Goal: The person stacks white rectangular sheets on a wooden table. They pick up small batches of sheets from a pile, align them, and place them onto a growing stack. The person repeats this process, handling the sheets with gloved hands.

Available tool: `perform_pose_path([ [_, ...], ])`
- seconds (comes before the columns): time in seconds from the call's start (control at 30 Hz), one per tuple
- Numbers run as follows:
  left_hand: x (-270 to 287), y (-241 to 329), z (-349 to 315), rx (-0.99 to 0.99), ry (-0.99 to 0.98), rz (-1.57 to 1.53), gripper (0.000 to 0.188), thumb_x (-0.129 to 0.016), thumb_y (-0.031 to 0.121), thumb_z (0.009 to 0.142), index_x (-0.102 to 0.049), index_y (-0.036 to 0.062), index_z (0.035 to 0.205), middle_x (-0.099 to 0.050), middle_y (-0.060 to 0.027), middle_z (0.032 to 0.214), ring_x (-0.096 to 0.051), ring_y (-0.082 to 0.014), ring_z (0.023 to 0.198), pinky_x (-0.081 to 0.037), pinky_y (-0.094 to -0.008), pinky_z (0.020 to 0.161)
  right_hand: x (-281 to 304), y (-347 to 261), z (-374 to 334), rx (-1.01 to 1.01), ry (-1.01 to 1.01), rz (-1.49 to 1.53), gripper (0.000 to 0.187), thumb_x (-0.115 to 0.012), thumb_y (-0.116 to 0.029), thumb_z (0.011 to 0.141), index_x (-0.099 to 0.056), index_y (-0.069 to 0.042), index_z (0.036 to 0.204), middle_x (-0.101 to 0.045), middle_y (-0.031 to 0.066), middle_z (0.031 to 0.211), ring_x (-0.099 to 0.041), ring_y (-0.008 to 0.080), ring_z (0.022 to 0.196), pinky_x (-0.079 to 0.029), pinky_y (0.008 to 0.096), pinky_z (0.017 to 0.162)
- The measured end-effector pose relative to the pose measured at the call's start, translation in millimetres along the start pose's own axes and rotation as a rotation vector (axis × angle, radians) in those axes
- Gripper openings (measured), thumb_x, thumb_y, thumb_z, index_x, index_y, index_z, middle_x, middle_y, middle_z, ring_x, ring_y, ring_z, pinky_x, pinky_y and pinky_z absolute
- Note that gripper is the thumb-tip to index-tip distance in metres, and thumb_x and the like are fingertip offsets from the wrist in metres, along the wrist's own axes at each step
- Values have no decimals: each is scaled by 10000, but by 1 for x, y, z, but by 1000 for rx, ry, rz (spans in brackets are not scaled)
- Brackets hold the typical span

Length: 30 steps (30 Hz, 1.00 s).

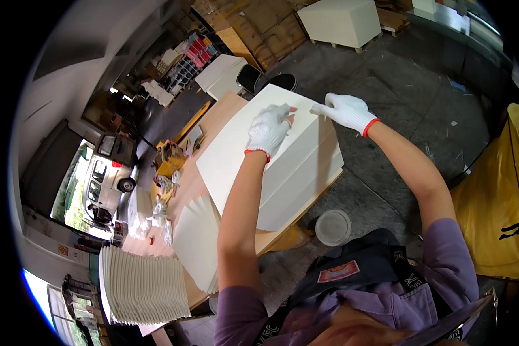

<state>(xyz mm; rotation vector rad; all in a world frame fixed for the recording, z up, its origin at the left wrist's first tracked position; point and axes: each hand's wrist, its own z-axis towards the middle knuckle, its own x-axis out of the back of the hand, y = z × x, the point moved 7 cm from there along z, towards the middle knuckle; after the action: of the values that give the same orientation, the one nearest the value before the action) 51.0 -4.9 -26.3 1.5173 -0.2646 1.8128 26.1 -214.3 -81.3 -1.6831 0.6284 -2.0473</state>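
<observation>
Lying beneath my left hand (269, 130), the thick white stack (228, 153) runs lengthwise from near left to far right across the wooden worktop (220, 111); its right corner is nearer my right hand (347, 111). My left fingers bend loosely, gripping nothing I can see; whether the right ones pinch an edge, I cannot tell. Smooth, matt and squared, the block contrasts with my ribbed knit gloves (262, 139).

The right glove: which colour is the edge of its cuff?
The cuff edge is red; it shows best in the head view.
</observation>
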Motion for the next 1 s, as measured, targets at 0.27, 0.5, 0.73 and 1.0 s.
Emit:
perform_pose_path([
  [0.27,-28,-10,15,160,-64,-181,280,-706,193,931,-751,88,1186,-649,-116,1152,-659,-253,1053,-520,-358,914,23,-34,5,633,377,-297,355,-544,-452,1011,-670,-131,925,-684,95,820,-692,315,814,-554,446,734],
  [0.5,-43,-13,12,-36,48,-390,325,-647,123,959,-672,78,1280,-685,-118,1283,-673,-250,1141,-513,-363,987,-7,-13,32,201,105,488,520,-524,-552,1025,-572,-54,883,-515,93,734,-495,228,676,-439,374,695],
  [0.73,-45,-18,12,44,14,-575,386,-733,111,922,-642,63,1293,-695,-149,1293,-632,-261,1279,-479,-365,1077,-12,-12,18,159,249,505,533,-394,-533,1062,-657,-69,1048,-688,193,986,-652,398,978,-487,459,831],
  [1.0,-49,-20,15,24,1,-541,455,-746,64,903,-609,33,1336,-671,-139,1302,-619,-238,1257,-463,-345,1087,-17,-5,20,217,354,558,545,-406,-549,1059,-574,-50,916,-563,147,749,-580,347,732,-450,435,742],
])
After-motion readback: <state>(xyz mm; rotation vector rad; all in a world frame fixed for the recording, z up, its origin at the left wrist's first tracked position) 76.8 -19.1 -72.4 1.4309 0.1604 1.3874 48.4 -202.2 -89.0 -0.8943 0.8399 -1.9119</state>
